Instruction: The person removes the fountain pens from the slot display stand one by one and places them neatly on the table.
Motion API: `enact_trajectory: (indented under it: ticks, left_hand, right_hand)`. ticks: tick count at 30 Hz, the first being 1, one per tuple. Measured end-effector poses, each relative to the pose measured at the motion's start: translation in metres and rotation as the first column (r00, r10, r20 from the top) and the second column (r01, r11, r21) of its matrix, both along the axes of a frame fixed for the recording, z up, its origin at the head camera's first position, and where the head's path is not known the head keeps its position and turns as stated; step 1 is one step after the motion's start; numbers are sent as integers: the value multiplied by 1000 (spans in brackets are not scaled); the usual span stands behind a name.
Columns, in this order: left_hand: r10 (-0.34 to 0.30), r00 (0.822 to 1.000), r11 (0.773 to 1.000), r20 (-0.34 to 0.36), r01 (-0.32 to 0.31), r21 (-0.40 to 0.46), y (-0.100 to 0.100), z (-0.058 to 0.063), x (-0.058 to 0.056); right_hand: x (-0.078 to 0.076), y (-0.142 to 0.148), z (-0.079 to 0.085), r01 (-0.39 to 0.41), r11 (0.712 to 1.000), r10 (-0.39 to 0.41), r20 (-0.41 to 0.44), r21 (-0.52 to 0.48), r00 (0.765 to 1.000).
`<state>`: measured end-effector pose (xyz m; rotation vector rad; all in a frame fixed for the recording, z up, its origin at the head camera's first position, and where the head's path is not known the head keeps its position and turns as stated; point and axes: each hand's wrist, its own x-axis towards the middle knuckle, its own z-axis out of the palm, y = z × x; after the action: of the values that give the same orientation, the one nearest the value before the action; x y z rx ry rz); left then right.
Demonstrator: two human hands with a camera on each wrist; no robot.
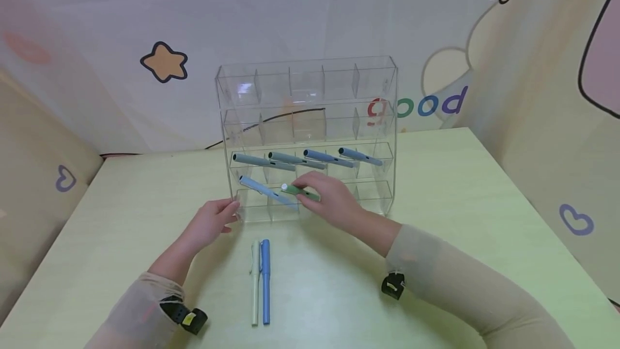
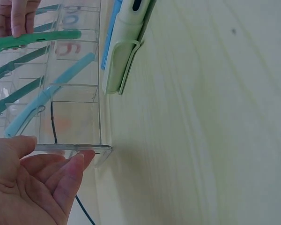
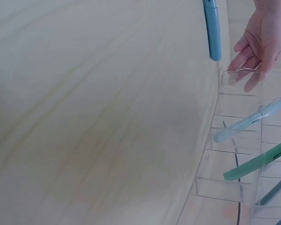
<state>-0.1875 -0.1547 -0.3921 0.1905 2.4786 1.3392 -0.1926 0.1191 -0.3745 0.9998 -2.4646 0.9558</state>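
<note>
1. My right hand (image 1: 331,198) pinches a green capped pen (image 1: 293,190) between thumb and fingers, holding it tilted at the bottom tier of the clear acrylic rack (image 1: 305,88). I cannot tell whether the pen touches a divider.
2. My left hand (image 1: 210,225) grips the rack's side panel at its lower left corner, thumb and fingers on either side of the edge.
3. A light blue pen (image 1: 261,187) leans in the bottom tier, left of the green one.
4. On the tier above lie two teal pens (image 1: 256,161) and, to their right, two blue pens (image 1: 326,157), all slanting.
5. On the table (image 1: 484,203) before me, a pale green pen (image 1: 255,284) lies just beside a bright blue pen (image 1: 266,284).
</note>
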Motion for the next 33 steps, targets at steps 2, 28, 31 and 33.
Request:
enact_trajectory:
  ticks: [2,28,31,33]
  left_hand:
    - [1,1000,1000,1,-1,1,0,-1,0]
    - [65,997,995,-33,-68,-71,6,3,1]
    - [70,997,995,-34,-72,-76,6,3,1]
    - [75,997,995,-32,-77,-69,6,2,1]
  right_hand:
    - [1,2,2,-7,1000,6,-25,-23,1000]
    - [12,23,11,-63,980,41,-122,-187,992]
    - [14,24,14,-78,973,46,-149,-218,988]
    - [16,24,17,-87,967,51,-154,-239,987]
